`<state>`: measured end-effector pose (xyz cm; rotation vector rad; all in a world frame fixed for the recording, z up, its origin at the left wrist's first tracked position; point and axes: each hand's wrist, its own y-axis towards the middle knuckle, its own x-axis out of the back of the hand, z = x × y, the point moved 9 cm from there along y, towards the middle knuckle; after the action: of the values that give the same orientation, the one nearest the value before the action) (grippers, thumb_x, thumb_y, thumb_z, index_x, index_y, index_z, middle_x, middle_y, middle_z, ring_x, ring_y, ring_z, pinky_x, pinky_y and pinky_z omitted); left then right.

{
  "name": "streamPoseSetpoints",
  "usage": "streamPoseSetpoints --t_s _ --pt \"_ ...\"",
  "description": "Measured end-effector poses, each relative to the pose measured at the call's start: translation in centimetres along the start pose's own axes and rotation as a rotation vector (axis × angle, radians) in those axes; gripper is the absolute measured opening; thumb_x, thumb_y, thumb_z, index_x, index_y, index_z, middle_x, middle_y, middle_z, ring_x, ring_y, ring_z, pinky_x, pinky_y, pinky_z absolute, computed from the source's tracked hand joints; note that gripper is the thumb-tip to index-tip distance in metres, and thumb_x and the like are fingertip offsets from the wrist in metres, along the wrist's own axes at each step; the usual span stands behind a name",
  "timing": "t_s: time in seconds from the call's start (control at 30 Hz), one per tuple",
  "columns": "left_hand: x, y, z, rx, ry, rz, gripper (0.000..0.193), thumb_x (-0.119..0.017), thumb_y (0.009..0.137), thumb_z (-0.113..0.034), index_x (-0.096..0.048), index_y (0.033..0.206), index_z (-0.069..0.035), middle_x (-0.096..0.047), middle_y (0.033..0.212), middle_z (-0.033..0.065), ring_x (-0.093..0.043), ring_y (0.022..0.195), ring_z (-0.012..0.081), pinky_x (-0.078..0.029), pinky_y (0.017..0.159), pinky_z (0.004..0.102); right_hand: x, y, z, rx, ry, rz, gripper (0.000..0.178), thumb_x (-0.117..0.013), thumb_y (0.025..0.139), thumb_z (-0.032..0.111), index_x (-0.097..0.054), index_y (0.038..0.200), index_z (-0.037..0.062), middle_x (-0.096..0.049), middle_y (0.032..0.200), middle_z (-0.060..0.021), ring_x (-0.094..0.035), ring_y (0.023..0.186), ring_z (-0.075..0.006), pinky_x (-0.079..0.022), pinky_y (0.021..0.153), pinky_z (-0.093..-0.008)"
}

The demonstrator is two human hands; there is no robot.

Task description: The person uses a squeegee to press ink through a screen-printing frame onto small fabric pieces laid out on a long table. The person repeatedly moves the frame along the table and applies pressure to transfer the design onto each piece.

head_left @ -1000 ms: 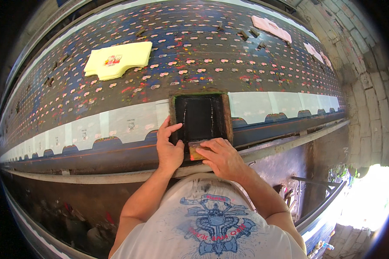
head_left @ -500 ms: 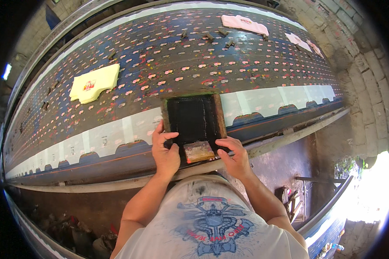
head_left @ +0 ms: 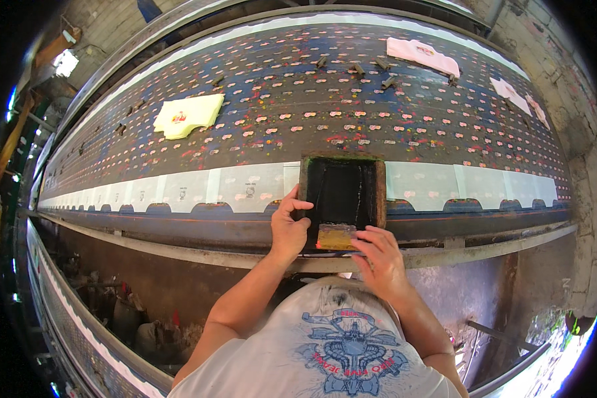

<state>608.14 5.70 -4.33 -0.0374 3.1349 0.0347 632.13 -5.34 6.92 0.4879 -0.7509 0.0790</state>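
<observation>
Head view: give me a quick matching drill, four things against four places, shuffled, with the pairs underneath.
Things:
1. Left hand
2. Right hand
3. Yellow cloth
4. Largest pink cloth

Places:
A. Far side of the patterned table, to the right of the frame
B. At the right end of the yellowish block
C. On the table, beyond the frame and to its left
D. At the frame's left edge

Pairs: 1-D, 2-B, 3-C, 4-A
</observation>
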Motion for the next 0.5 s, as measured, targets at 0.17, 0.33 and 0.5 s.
streamPoseSetpoints --t_s 0.17,0.33,0.5 --pt "0.2 0.1 0.3 0.030 -0.015 0.008 0.043 -0.066 0.079 0.023 -0.079 0.110 -0.004 -0.048 0.182 0.0279 -0.046 0.170 0.0369 -0.034 0.137 0.0423 -2.6 1.7 1.6 0.145 -0.016 0.159 0.043 -0.086 0.090 0.006 -0.079 0.132 0.0046 -0.072 0.140 -0.0141 -0.066 0.139 -0.0395 -0.055 0.114 -0.0523" --pt "0.3 0.0 0.7 0.036 0.006 -0.002 0.038 -0.068 0.080 0.021 -0.079 0.107 -0.005 -0.049 0.181 0.0279 -0.048 0.169 0.0371 -0.036 0.135 0.0428 -3.7 4.0 2.3 0.232 -0.109 0.188 0.047 -0.080 0.088 -0.001 -0.078 0.134 0.0032 -0.073 0.137 -0.0143 -0.069 0.126 -0.0370 -0.057 0.106 -0.0522" --pt "0.3 0.0 0.6 0.044 0.066 -0.015 0.034 -0.070 0.081 0.019 -0.079 0.103 -0.006 -0.051 0.179 0.0282 -0.052 0.166 0.0381 -0.038 0.134 0.0431 -3.7 6.5 1.2 0.165 -0.168 0.372 0.047 -0.076 0.088 -0.005 -0.078 0.134 0.0025 -0.078 0.130 -0.0142 -0.071 0.118 -0.0365 -0.059 0.103 -0.0506"
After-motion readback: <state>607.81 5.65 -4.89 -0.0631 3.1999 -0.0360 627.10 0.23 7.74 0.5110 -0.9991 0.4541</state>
